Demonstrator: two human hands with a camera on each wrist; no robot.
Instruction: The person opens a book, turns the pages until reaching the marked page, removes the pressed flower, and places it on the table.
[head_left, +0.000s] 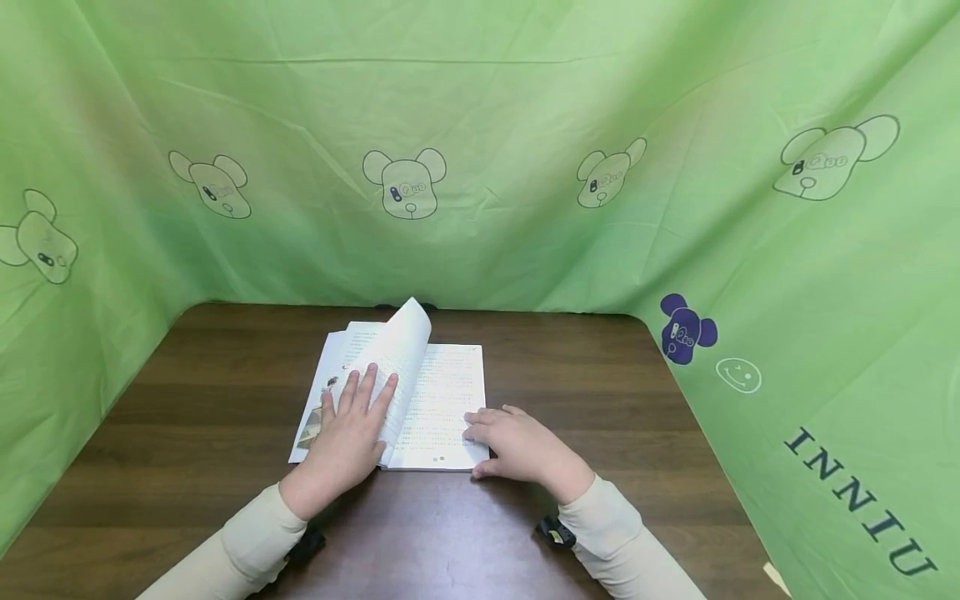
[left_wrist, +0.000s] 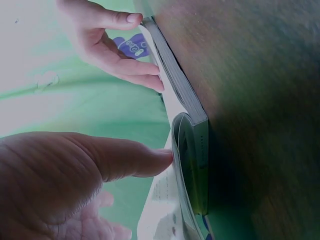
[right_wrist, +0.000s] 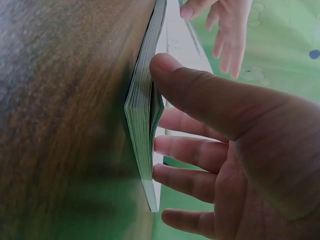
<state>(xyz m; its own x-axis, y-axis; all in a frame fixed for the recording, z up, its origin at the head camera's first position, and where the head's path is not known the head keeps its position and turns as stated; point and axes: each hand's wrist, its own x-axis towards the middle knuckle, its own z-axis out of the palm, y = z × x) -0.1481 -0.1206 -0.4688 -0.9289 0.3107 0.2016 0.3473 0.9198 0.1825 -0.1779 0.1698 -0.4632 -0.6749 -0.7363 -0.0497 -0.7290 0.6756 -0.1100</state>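
Note:
An open book point(head_left: 448, 396) lies on the table, with printed text on its right page and a picture at the lower left. Fingers spread, my left hand point(head_left: 347, 437) presses on the left pages; its thumb point(left_wrist: 135, 159) touches them close to the spine point(left_wrist: 201, 157). One leaf point(head_left: 411, 333) curves up near the middle, its top corner raised. My right hand point(head_left: 528, 446) rests at the book's lower right corner. Its fingertips touch the right page, and in the right wrist view the thumb point(right_wrist: 187, 85) lies along the stacked page edges point(right_wrist: 140, 117).
The dark wooden table point(head_left: 600, 375) extends around the book. A green curtain point(head_left: 510, 100) printed with bear heads hangs along the back and both sides. Dark wrist straps point(head_left: 557, 532) show under the light sleeves point(head_left: 615, 525).

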